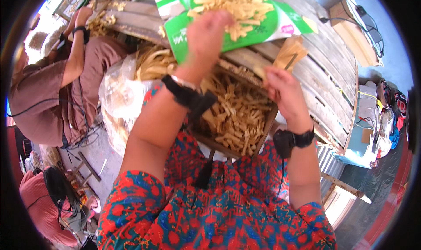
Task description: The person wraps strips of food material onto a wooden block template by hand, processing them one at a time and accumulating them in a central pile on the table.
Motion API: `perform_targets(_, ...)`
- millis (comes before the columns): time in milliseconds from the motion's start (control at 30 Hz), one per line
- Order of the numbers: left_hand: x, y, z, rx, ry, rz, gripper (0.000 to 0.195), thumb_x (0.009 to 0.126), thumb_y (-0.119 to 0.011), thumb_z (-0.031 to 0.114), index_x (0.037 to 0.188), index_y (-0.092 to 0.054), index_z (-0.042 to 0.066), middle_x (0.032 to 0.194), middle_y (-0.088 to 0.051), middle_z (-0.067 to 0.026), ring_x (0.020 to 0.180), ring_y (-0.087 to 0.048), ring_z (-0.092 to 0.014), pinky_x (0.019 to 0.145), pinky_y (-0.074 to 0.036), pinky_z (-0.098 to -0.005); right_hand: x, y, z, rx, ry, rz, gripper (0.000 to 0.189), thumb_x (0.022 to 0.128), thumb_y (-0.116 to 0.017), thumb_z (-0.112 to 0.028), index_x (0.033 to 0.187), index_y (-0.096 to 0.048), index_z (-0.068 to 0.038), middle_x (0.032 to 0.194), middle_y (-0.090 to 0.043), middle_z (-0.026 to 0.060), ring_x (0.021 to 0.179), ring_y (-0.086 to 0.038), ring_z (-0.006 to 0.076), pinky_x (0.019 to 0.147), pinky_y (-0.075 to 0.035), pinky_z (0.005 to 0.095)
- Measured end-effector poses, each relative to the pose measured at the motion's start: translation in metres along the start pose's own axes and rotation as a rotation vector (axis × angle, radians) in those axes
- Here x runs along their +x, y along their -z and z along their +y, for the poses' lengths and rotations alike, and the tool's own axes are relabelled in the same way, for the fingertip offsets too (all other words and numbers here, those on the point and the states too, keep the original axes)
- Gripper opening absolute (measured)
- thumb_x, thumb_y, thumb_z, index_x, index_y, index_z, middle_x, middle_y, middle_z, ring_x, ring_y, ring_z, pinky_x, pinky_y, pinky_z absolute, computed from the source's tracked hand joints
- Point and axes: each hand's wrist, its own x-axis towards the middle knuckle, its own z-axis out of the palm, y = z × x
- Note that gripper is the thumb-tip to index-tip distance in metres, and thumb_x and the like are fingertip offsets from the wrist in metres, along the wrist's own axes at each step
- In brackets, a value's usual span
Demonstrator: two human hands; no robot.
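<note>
Blurred by motion, my left hand [210, 33] is above a green and white flattened carton [177, 36], beside a heap of short tan folded strips [243, 6]; whether it holds anything is unclear. My right hand [279, 89] pinches a small pale strip [260, 73] between thumb and fingers, over the table's near edge. By that hand a bundle of tan strips [291, 54] with a dark narrow piece on it lies on the slatted table. Below my hands, at my lap, stands a wooden box [268, 126] filled with many similar folded tan pieces [236, 118].
The slatted wooden table [329, 69] spans the top and right. At left sit a clear plastic bag [120, 92], long tan strips [156, 62] and a seated person [65, 85] working at the table. Another person [46, 204] is at lower left. A cardboard box [352, 33] with cables stands upper right.
</note>
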Motion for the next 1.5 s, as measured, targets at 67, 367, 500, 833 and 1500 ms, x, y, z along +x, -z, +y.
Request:
perform_targets(67, 0.022, 0.025, -0.013, -0.154, 0.100, 0.033, 0.028, 0.088, -0.057, 0.030, 0.097, -0.066, 0.004, 0.090, -0.066, -0.0055, 0.085, -0.061, -0.015, 0.077, -0.048, -0.0285, 0.013, -0.015, -0.011, 0.175, -0.002, -0.164, 0.038, 0.091, -0.055, -0.025, 0.119, -0.050, -0.001, 0.098, -0.062, 0.0073, 0.078, -0.058, 0.0137, 0.066, -0.043, 0.0231)
perform_targets(367, 0.043, 0.036, -0.004, -0.542, 0.234, 0.192, 0.016, 0.088, -0.055, 0.017, 0.079, -0.059, 0.004, 0.071, -0.059, -0.0033, 0.062, -0.053, -0.011, 0.055, -0.039, -0.0233, 0.022, -0.078, 0.059, -0.410, 0.020, -0.399, 0.030, 0.086, -0.060, -0.023, 0.106, -0.063, -0.002, 0.097, -0.067, 0.0098, 0.090, -0.061, 0.0210, 0.084, -0.046, 0.0317)
perform_targets(500, 0.040, 0.030, -0.006, -0.580, 0.232, 0.118, 0.018, 0.088, -0.055, 0.018, 0.079, -0.058, 0.004, 0.071, -0.059, -0.0034, 0.063, -0.053, -0.012, 0.055, -0.039, -0.0235, 0.009, -0.105, 0.127, -0.950, 0.175, -0.330, 0.032, 0.080, -0.065, -0.024, 0.099, -0.061, 0.001, 0.088, -0.063, 0.0165, 0.085, -0.061, 0.0268, 0.076, -0.048, 0.0337)
perform_targets(833, 0.032, 0.016, -0.010, -0.395, 0.180, 0.062, 0.021, 0.088, -0.056, 0.019, 0.082, -0.062, 0.000, 0.072, -0.062, -0.0056, 0.059, -0.054, -0.013, 0.056, -0.044, -0.0250, 0.005, -0.135, 0.160, -0.994, 0.419, -0.168, 0.032, 0.074, -0.066, -0.019, 0.096, -0.052, -0.001, 0.095, -0.054, 0.0193, 0.087, -0.057, 0.0372, 0.070, -0.048, 0.0438)
perform_targets(1500, -0.011, 0.002, -0.004, 0.011, -0.022, -1.209, 0.046, 0.083, -0.064, 0.036, 0.118, -0.060, 0.006, 0.090, -0.066, -0.0052, 0.087, -0.060, -0.011, 0.076, -0.048, -0.0285, -0.062, 0.004, -0.040, 0.264, 0.206, 0.031, 0.014, 0.090, -0.054, -0.017, 0.087, -0.059, -0.004, 0.059, -0.047, -0.0042, 0.045, -0.036, 0.0047, 0.044, -0.029, 0.0216)
